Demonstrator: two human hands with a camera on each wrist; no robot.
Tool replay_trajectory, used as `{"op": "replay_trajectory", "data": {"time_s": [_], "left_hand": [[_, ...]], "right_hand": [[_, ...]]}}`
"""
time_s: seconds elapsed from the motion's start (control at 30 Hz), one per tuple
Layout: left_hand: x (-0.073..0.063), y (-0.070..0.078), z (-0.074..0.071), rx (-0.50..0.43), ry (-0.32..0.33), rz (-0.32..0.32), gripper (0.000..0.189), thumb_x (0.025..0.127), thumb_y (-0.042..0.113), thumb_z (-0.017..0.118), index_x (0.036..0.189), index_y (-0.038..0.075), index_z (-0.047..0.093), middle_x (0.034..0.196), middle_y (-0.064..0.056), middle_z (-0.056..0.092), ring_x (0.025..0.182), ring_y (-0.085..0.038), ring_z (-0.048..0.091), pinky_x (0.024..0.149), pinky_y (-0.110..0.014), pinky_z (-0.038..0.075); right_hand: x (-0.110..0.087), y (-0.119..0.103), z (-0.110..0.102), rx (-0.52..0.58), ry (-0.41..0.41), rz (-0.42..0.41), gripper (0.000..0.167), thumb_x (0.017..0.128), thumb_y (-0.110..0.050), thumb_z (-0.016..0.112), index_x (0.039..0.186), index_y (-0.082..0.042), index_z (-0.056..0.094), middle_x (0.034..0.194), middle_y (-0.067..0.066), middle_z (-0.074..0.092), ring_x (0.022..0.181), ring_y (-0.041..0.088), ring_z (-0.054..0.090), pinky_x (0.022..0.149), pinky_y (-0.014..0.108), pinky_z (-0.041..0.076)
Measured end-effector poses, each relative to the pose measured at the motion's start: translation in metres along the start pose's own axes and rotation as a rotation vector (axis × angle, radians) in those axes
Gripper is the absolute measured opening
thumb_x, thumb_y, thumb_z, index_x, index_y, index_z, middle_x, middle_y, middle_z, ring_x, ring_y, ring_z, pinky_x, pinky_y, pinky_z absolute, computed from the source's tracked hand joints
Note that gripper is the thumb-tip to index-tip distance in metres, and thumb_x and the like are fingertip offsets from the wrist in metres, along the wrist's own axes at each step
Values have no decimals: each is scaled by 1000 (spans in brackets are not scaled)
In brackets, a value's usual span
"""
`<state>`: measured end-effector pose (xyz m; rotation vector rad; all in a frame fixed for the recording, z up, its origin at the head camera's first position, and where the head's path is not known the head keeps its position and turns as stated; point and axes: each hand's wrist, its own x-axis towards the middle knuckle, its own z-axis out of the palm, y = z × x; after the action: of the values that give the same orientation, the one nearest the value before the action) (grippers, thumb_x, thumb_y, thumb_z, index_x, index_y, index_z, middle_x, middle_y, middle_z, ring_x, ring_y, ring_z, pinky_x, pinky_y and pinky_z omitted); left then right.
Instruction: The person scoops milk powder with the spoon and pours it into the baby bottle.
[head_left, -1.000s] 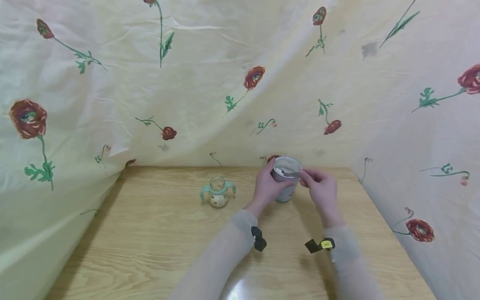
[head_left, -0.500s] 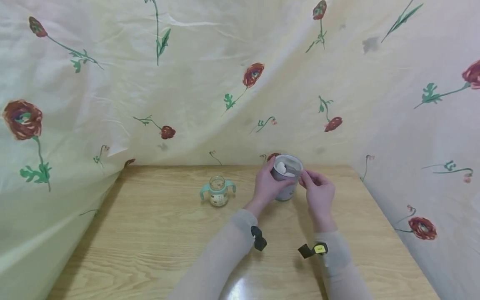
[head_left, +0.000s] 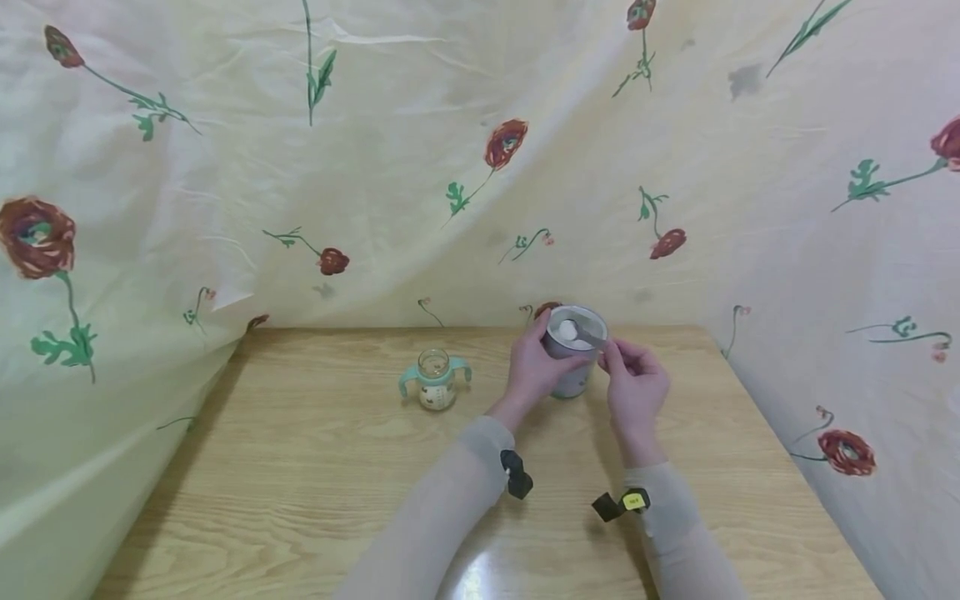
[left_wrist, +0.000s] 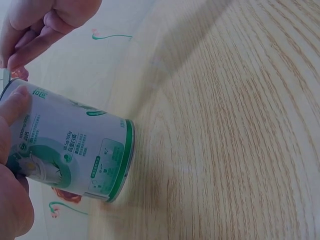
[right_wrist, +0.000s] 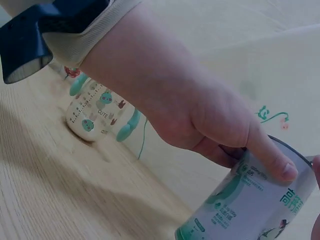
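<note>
White powder on spoon (head_left: 572,331) over hand-held tin (head_left: 573,375)

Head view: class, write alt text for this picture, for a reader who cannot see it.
A person's left hand grips an open white-and-green powder tin on a light wooden table, while the right hand holds a small scoop of white powder over it. A clear baby bottle with mint-green handles stands to the left; floral cream cloth hangs behind.

- Left hand (head_left: 534,371) wraps the open tin (head_left: 574,354), which stands on the wooden surface (head_left: 315,467).
- Right hand (head_left: 636,385) — just beside the tin — pinches a spoon (head_left: 579,332) holding white powder over its mouth.
- Handled baby bottle (head_left: 436,385) stands apart, left of the left grip.
</note>
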<state>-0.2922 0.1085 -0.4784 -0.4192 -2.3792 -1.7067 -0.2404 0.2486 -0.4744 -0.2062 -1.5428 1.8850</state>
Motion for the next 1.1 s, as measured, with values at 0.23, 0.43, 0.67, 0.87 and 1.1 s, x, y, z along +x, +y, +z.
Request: {"op": "replay_trajectory", "data": {"time_s": [0.23, 0.43, 0.67, 0.87, 1.1], "left_hand": [[-2, 3, -2, -6, 15, -20, 97, 76, 26, 101, 159, 11, 52, 151, -5, 63, 139, -19, 58, 115, -33, 47], [-2, 2, -3, -10, 14, -33, 98, 77, 28, 100, 160, 12, 51, 153, -4, 61, 140, -19, 57, 115, -33, 47], [0, 0, -1, -9, 5, -13, 100, 77, 28, 100, 160, 10, 50, 154, -4, 61, 141, -18, 56, 115, -33, 47], [0, 2, -1, -10, -3, -34, 100, 77, 28, 100, 162, 11, 48, 156, -5, 58, 142, -18, 55, 116, -33, 46], [-1, 2, -2, -17, -13, -40, 100, 78, 27, 99, 162, 11, 47, 156, -4, 58, 143, -20, 54, 117, -35, 46]], "right_hand": [[-1, 3, 2, -5, 16, 3, 18, 95, -5, 82, 105, 8, 73, 90, 4, 73, 75, 11, 72, 77, 25, 64], [-1, 4, 3, 15, 20, 13, 14, 96, -5, 81, 103, 5, 74, 90, 5, 73, 76, 13, 72, 77, 26, 64], [1, 8, 2, 50, 48, 9, 18, 95, -4, 82, 104, 9, 73, 89, 5, 73, 74, 12, 73, 77, 26, 64], [2, 11, 1, 65, 54, 14, 20, 95, -4, 82, 105, 10, 73, 90, 5, 74, 74, 11, 73, 77, 26, 64], [4, 13, 0, 79, 42, 28, 21, 94, -6, 83, 105, 8, 73, 91, 6, 74, 74, 12, 73, 77, 27, 64]]}}
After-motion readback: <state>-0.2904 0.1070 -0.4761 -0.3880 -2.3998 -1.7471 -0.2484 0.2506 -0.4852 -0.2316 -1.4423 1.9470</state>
